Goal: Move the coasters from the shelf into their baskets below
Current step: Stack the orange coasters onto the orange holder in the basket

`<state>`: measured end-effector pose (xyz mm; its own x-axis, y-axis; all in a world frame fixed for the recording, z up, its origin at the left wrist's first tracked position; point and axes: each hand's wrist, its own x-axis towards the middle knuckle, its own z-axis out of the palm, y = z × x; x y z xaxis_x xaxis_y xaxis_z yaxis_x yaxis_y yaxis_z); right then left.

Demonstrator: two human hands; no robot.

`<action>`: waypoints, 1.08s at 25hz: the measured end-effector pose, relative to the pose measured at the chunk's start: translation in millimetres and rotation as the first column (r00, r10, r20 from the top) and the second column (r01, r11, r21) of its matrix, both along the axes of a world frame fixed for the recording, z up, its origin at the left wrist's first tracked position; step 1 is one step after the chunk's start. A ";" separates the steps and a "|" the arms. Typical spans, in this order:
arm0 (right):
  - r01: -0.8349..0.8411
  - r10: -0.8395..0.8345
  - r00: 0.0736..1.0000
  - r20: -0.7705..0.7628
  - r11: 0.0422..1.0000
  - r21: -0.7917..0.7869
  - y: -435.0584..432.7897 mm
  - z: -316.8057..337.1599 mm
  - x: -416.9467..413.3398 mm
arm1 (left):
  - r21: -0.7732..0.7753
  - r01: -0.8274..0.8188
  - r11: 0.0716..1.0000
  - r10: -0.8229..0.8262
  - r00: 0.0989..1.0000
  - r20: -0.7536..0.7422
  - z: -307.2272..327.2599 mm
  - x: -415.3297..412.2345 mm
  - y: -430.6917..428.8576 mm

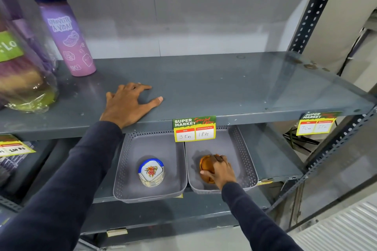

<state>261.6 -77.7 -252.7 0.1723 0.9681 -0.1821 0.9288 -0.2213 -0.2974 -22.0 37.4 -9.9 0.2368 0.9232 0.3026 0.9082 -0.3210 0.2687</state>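
Note:
Two grey perforated baskets stand side by side on the lower shelf. The left basket holds a stack of white coasters with a blue rim and a red flower print. In the right basket lies a stack of round brown wooden coasters, and my right hand is closed over it from the right. My left hand rests flat on the grey upper shelf, fingers spread, holding nothing. No coasters show on the upper shelf.
A purple water bottle and a plastic-wrapped bottle stand at the upper shelf's left. A price tag hangs from the shelf edge above the baskets, another tag further right. A perforated steel upright borders the right side.

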 end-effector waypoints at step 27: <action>-0.175 0.226 0.964 0.137 0.934 -0.313 36.6 13.4 8.5 | -0.010 0.002 1.000 -0.002 1.000 0.010 0.9 -0.2 -1.0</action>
